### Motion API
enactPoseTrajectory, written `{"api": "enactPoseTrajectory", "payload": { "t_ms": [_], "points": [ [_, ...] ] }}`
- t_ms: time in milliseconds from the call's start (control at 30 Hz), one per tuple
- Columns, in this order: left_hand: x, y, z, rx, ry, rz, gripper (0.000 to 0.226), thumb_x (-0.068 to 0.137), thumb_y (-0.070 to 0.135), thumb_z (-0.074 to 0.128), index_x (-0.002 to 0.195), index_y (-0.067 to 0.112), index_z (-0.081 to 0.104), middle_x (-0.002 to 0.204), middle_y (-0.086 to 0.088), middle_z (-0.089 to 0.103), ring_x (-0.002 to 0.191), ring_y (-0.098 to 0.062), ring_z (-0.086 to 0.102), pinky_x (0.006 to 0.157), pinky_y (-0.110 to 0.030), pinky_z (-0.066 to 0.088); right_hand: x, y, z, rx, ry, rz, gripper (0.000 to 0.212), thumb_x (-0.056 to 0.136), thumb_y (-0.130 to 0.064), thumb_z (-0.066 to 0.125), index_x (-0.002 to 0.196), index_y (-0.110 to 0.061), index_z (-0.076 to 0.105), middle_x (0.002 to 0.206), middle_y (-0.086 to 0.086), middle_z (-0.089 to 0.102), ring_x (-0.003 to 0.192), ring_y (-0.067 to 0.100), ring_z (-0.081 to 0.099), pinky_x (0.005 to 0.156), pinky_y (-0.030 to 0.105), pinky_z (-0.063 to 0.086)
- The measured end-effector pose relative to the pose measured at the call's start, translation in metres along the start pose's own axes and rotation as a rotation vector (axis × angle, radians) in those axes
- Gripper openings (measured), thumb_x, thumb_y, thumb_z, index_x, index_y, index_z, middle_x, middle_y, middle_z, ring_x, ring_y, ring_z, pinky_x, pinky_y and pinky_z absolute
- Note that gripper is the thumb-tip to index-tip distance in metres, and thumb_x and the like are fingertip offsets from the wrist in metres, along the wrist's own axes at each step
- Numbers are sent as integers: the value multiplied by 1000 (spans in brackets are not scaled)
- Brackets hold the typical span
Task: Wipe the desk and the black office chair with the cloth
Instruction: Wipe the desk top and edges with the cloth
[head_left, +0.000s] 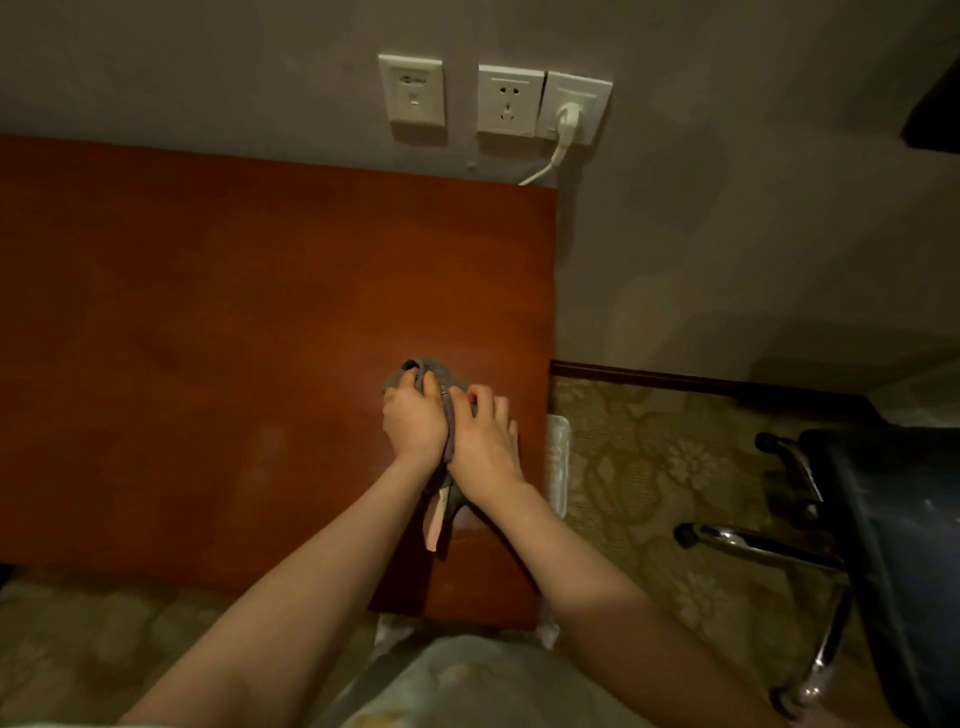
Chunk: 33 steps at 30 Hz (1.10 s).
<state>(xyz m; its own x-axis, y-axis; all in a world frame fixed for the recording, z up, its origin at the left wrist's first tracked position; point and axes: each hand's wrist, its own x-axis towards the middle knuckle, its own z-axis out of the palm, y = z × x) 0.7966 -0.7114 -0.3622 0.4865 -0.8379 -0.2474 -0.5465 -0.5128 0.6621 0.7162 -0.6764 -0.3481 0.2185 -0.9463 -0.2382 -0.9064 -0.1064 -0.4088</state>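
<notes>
Cloth (439, 375) bunched on desk (208, 312), 4 o'clock corner | your left hand (415, 421) and right hand (485, 441) together, both gripping it | spread it flat, then wipe overlapping strokes toward 9 o'clock, pressing evenly

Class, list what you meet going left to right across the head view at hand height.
Desk → left hand → right hand → carpet → black office chair. The cloth overlaps both hands, so it is left out.
</notes>
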Motion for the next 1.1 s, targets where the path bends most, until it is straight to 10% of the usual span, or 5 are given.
{"api": "enactPoseTrajectory", "payload": {
  "t_ms": [567,867,1100],
  "points": [
    [-43,101,95,-111,-177,130,36,100,25,41,125,7,59,122,-15,61,113,-32,55,89,-35,42,-17,126,-54,231,176,170,53,94,-6,49,144,-11,31,136,13,30,121,27,29,99,29,31],
    [-48,101,57,-472,-225,-152,31,96,25,48,67,15,54,83,-13,57,77,-22,50,67,-30,34,-29,113,-69,355,360,112,36,101,-23,38,135,-16,49,130,8,38,119,24,33,97,33,33],
    [-49,61,-6,-582,-222,-241,30,96,23,50,115,2,60,81,-8,60,72,-21,52,62,-31,38,-40,47,-51,625,277,87,36,101,-30,36,127,-14,56,123,8,40,113,25,44,98,32,36]
  ]
}}
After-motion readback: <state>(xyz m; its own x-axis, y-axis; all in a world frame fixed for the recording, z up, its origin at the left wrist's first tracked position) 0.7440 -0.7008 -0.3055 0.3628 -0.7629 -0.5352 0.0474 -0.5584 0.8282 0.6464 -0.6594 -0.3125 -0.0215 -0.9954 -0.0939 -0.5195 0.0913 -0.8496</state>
